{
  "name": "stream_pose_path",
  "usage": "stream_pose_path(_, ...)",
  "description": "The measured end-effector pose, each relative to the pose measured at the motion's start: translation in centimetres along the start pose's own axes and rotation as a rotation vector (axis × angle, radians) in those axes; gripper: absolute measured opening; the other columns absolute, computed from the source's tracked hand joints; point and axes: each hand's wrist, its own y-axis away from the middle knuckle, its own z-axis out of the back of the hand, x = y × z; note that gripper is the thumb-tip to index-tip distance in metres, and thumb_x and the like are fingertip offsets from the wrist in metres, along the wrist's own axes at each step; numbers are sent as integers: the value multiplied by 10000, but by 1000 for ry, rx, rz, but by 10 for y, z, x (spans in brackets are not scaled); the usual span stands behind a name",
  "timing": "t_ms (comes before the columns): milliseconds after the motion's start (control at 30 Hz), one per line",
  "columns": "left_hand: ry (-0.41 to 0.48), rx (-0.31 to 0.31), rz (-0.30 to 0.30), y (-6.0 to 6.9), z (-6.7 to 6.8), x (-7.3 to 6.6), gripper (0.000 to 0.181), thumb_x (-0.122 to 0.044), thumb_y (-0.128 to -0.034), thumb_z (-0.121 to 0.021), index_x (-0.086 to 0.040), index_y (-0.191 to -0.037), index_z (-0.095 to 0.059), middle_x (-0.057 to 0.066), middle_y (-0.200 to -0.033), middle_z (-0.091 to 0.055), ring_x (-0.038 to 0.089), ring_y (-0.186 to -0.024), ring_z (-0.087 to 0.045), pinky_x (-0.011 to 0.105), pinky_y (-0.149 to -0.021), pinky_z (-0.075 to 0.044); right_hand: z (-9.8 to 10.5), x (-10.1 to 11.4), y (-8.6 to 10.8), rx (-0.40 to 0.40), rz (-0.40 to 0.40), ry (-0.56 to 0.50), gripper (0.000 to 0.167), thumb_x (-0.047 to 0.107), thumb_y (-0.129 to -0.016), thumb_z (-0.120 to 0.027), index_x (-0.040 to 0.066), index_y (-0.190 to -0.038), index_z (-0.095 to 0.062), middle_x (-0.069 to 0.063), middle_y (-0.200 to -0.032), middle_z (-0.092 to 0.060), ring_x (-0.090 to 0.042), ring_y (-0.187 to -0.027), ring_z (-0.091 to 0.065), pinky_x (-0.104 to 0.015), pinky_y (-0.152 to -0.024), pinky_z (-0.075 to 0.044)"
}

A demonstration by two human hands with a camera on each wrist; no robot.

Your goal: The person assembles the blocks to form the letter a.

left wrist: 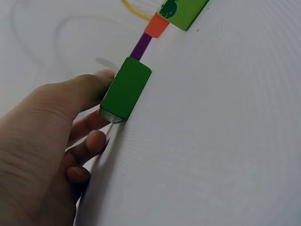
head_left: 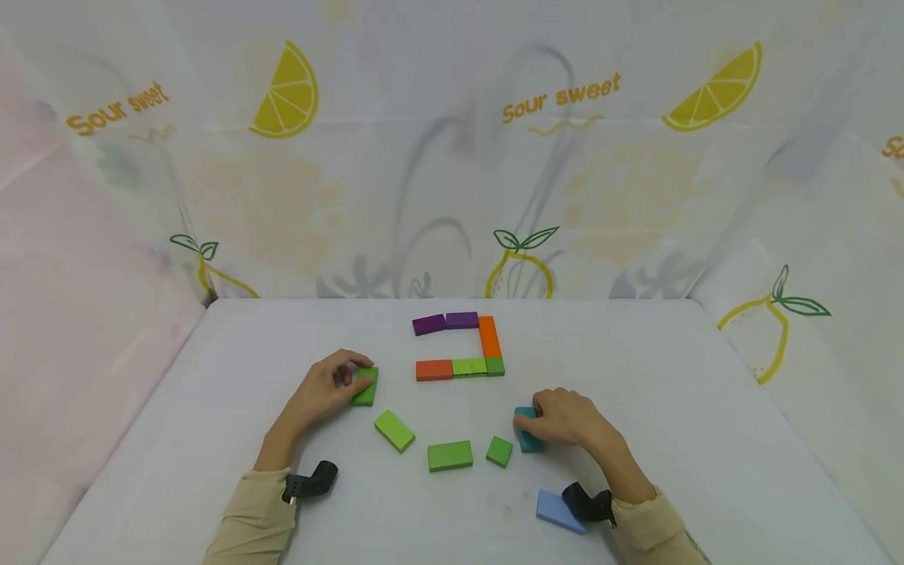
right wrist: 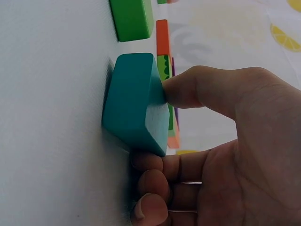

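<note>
At the left of the table my left hand [head_left: 323,392] pinches a green block [head_left: 365,390] between thumb and fingers. The left wrist view shows that same green block [left wrist: 127,89] beside the thumb, other fingers curled below it. On the right, my right hand [head_left: 570,414] grips a teal block [head_left: 531,442] at its edges. Seen from the right wrist, the teal block [right wrist: 129,94] sits on the table with the thumb on one side and fingertips at its near end. Both hands' far fingers are partly hidden in the head view.
Farther back, purple blocks [head_left: 462,320], an orange block [head_left: 490,337], a small green block [head_left: 495,366], a light-green block [head_left: 469,367] and a red-orange block [head_left: 434,370] form an outline with its left side unjoined. Loose green blocks [head_left: 450,456] and a blue block [head_left: 558,510] lie nearer.
</note>
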Motion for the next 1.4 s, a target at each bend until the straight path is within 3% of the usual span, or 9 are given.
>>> stream_pose_path(200, -22, -42, -115, -5, -4, -2, 190, -156, -802, -749, -155, -979, -680, -15, -944, -635, 43, -684, -496, 198, -613, -433, 1, 0, -1, 19, 0, -4, 283, 388, -802, -587, 115, -732, -567, 6, -606, -462, -149, -571, -458, -260, -508, -318)
stream_pose_path(333, -24, -55, -156, -6, -6, -6, 153, -120, -807, -739, -150, -951, -700, -5, -990, -641, 34, -701, -508, 198, -599, -439, 1, 0, -1, 21, 10, -9, 287, 388, -805, -586, 111, -733, -568, 7, -604, -459, -150, -570, -457, -260, -507, -319)
stream_pose_path(533, -20, -49, -179, -4, -9, -8, 161, -83, -810, -729, -126, -964, -722, 29, -1018, -667, 24, -734, -537, 201, -606, -453, 1, 0, -1, 24, 17, -4, 292, 389, -815, -593, 104, -754, -577, -3, -622, -481, -155, -585, -466, -266, -516, -331)
stream_pose_path(833, 31, 33, -188, -5, -11, -11, 183, -82, -833, -703, -128, -1009, -723, 46, -1113, -669, 20, -762, -525, 215, -632, -461, 2, 0, -3, 16, 16, -12, 296, 397, -822, -589, 105, -774, -582, -8, -632, -504, -159, -589, -474, -268, -517, -341)
stream_pose_path(1000, 16, 14, -215, -5, -15, -10, 192, -56, -817, -714, -126, -995, -730, 50, -1087, -671, 78, -787, -537, 212, -620, -434, -3, -1, -8, 9, 23, -22, 299, 410, -825, -577, 123, -743, -561, 6, -614, -495, -147, -572, -472, -260, -506, -340)
stream_pose_path(1167, 12, 13, -249, -6, -21, -11, 198, -62, -818, -713, -133, -1000, -746, 54, -1095, -664, 203, -968, -591, 296, -772, -485, -3, -3, -10, -6, 25, -19, 302, 412, -829, -577, 124, -739, -557, 1, -610, -497, -150, -569, -475, -264, -503, -345)
stream_pose_path(1400, 36, 46, -191, -6, -22, -12, 185, -101, -863, -677, -150, -1030, -737, 36, -1132, -655, 243, -1100, -576, 378, -929, -462, -1, -2, -11, -6, 28, -32, 305, 407, -837, -571, 119, -740, -545, 5, -608, -474, -149, -570, -464, -258, -505, -327)
